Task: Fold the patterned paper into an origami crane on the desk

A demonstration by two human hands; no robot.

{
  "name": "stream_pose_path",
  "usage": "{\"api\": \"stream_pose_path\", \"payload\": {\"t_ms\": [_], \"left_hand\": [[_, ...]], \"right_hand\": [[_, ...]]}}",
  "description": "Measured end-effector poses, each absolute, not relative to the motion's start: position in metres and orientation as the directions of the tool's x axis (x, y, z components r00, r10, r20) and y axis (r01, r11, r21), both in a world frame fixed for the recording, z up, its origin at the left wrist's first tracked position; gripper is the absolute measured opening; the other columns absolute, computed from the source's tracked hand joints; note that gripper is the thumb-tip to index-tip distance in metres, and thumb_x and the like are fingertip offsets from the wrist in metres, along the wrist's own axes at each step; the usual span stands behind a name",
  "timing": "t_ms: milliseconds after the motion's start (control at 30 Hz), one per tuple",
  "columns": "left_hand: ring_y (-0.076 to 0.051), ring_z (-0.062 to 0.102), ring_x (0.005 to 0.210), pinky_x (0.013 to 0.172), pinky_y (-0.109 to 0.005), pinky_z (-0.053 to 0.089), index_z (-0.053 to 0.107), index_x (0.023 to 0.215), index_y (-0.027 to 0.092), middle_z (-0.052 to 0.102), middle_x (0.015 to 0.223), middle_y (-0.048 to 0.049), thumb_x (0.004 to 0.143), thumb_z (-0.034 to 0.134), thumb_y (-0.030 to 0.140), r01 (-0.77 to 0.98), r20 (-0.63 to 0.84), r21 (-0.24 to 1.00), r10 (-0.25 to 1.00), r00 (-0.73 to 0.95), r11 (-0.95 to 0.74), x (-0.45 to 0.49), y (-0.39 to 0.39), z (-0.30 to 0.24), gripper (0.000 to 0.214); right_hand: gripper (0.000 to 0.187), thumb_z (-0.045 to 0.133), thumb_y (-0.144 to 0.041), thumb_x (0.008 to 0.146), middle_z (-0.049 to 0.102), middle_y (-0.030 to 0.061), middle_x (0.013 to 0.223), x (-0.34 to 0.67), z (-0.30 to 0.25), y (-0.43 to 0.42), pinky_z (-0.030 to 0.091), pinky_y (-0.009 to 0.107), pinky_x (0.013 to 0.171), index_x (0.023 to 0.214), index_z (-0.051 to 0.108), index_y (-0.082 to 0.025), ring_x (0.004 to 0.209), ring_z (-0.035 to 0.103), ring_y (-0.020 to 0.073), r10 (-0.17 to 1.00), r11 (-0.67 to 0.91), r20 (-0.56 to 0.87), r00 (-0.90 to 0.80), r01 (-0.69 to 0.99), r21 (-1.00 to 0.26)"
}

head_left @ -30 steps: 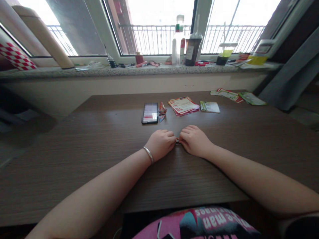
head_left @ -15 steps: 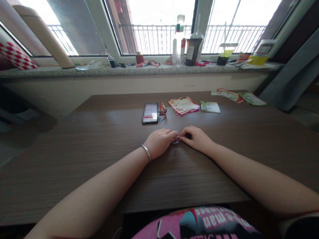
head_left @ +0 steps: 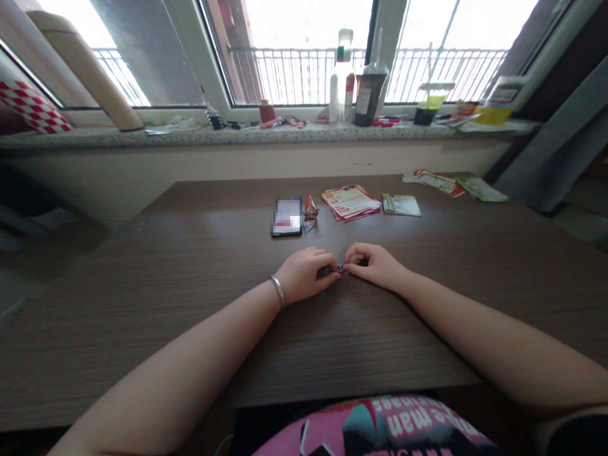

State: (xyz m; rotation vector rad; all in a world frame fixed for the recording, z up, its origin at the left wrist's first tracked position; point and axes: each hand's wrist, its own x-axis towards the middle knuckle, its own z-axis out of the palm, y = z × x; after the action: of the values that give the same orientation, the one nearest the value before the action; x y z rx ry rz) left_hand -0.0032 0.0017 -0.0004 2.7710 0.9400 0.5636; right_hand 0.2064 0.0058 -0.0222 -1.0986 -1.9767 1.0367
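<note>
My left hand [head_left: 304,273], with a silver bangle on its wrist, and my right hand [head_left: 373,266] meet at the middle of the brown wooden table [head_left: 142,285]. Both pinch a small folded piece of coloured paper [head_left: 338,270] that lies on the table between their fingertips. Most of the paper is hidden under the fingers. Just beyond the hands a phone [head_left: 286,216] lies flat, with a small folded paper figure [head_left: 310,212] beside it.
A stack of red leaflets [head_left: 350,202] and a green-white card [head_left: 401,204] lie farther back; more leaflets [head_left: 451,183] sit at the far right. The stone windowsill [head_left: 190,136] holds bottles [head_left: 341,79], a dark cup [head_left: 367,95] and small clutter.
My right hand has drawn back a little and opened its grip to a fingertip pinch, so more of the small paper shows between the hands. The left hand barely shifted.
</note>
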Motion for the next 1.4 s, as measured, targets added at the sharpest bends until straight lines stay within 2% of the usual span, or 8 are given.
{"api": "stream_pose_path", "payload": {"t_ms": [200, 333, 500, 633, 867, 1033, 1233, 1400], "left_hand": [[-0.015, 0.055, 0.077, 0.069, -0.025, 0.043, 0.058, 0.084, 0.017, 0.062, 0.082, -0.0034, 0.085, 0.051, 0.028, 0.588, 0.295, 0.267, 0.646, 0.704, -0.763, -0.001, 0.002, -0.003, 0.013], [-0.015, 0.057, 0.083, 0.074, -0.027, 0.045, 0.058, 0.091, 0.018, 0.063, 0.089, -0.0046, 0.085, 0.05, 0.025, 0.597, 0.291, 0.277, 0.658, 0.695, -0.753, -0.001, 0.004, -0.004, 0.013], [-0.016, 0.057, 0.087, 0.079, -0.029, 0.046, 0.058, 0.091, 0.017, 0.062, 0.093, -0.0052, 0.084, 0.051, 0.023, 0.607, 0.298, 0.271, 0.665, 0.685, -0.747, -0.001, 0.006, -0.006, 0.011], [-0.016, 0.057, 0.084, 0.076, -0.028, 0.046, 0.059, 0.089, 0.017, 0.062, 0.091, -0.005, 0.085, 0.05, 0.024, 0.623, 0.29, 0.253, 0.673, 0.681, -0.74, -0.001, 0.006, -0.006, 0.012], [-0.016, 0.057, 0.088, 0.082, -0.029, 0.047, 0.061, 0.088, 0.016, 0.062, 0.092, -0.0061, 0.085, 0.051, 0.022, 0.613, 0.315, 0.257, 0.664, 0.678, -0.747, -0.002, 0.009, -0.011, 0.012], [-0.016, 0.057, 0.089, 0.084, -0.031, 0.046, 0.063, 0.085, 0.016, 0.063, 0.093, -0.0066, 0.084, 0.053, 0.022, 0.615, 0.328, 0.245, 0.661, 0.675, -0.75, -0.001, 0.011, -0.013, 0.012], [-0.017, 0.055, 0.088, 0.084, -0.031, 0.045, 0.066, 0.084, 0.017, 0.064, 0.092, -0.0055, 0.085, 0.051, 0.021, 0.596, 0.341, 0.15, 0.607, 0.717, -0.789, 0.0, 0.009, -0.007, 0.015], [-0.017, 0.054, 0.085, 0.08, -0.03, 0.045, 0.068, 0.084, 0.017, 0.064, 0.09, -0.0056, 0.088, 0.047, 0.022, 0.533, 0.323, 0.02, 0.51, 0.797, -0.846, -0.002, 0.006, 0.001, 0.022]], "right_hand": [[0.011, 0.057, -0.028, 0.078, 0.059, -0.0024, 0.063, 0.206, -0.019, 0.004, 0.041, 0.023, 0.058, 0.078, 0.06, -0.017, 0.059, 0.052, 0.0107, 0.877, 0.383, 0.156, -0.454, 0.466, -0.797], [0.01, 0.055, -0.025, 0.08, 0.058, 0.0001, 0.071, 0.207, -0.014, 0.004, 0.042, 0.024, 0.062, 0.079, 0.061, -0.017, 0.065, 0.052, 0.0121, 0.85, 0.501, 0.259, -0.458, 0.554, -0.665], [0.007, 0.055, -0.018, 0.078, 0.06, 0.0047, 0.088, 0.208, -0.009, 0.002, 0.045, 0.026, 0.07, 0.079, 0.061, -0.017, 0.076, 0.055, 0.0135, 0.767, 0.63, 0.355, -0.535, 0.519, -0.578], [0.006, 0.057, -0.02, 0.078, 0.06, 0.0052, 0.089, 0.207, -0.01, 0.001, 0.045, 0.026, 0.072, 0.079, 0.062, -0.017, 0.079, 0.056, 0.0142, 0.753, 0.652, 0.377, -0.54, 0.531, -0.542], [0.004, 0.06, -0.021, 0.077, 0.063, 0.0034, 0.081, 0.206, -0.013, 0.003, 0.043, 0.029, 0.078, 0.076, 0.063, -0.018, 0.082, 0.056, 0.016, 0.769, 0.639, 0.335, -0.545, 0.63, -0.441], [0.006, 0.06, -0.022, 0.078, 0.063, 0.004, 0.084, 0.206, -0.014, 0.002, 0.042, 0.029, 0.078, 0.081, 0.064, -0.019, 0.084, 0.054, 0.017, 0.763, 0.646, 0.333, -0.554, 0.66, -0.382], [0.007, 0.057, -0.021, 0.08, 0.062, 0.0056, 0.091, 0.205, -0.011, 0.0, 0.041, 0.029, 0.079, 0.083, 0.063, -0.02, 0.09, 0.053, 0.0181, 0.721, 0.688, 0.361, -0.592, 0.674, -0.269], [0.012, 0.051, -0.023, 0.085, 0.063, 0.005, 0.085, 0.203, -0.005, -0.007, 0.04, 0.027, 0.075, 0.083, 0.062, -0.019, 0.083, 0.055, 0.0168, 0.706, 0.697, 0.308, -0.638, 0.702, -0.144]]}}
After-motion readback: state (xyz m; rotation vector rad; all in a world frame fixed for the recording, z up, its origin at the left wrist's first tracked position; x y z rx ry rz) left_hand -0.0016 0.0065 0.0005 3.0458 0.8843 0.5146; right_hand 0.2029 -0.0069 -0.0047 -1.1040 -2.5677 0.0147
